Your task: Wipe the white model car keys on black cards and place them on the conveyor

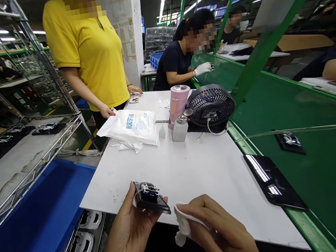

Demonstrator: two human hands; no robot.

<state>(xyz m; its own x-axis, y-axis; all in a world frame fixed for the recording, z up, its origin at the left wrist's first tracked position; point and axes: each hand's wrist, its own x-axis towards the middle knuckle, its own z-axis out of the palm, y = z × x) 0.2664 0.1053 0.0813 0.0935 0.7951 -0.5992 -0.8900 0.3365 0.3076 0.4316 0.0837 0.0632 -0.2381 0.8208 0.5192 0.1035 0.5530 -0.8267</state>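
Observation:
My left hand (pixel 132 229) grips a small model car (pixel 149 190) on a black rectangular base (pixel 155 205), its fingers around the base's edges. The base is held tilted over the table's near edge. Beside it, my right hand (pixel 219 229) pinches a folded white wiping cloth (pixel 182 224), which hangs from the fingers close to the base but apart from it. Farther back on the white table (pixel 174 163) lies a white plastic pack of wipes (pixel 137 126) with blue print; a person in a yellow shirt (pixel 86 49) touches its corner.
A pink tumbler (pixel 179 104), a small bottle (pixel 180 129) and a black fan (pixel 212 108) stand at the table's back right. A dark phone (pixel 274 181) lies at the right edge. Another model car (pixel 289 142) rests on the green conveyor (pixel 332 167). Metal racks (pixel 49 68) stand left.

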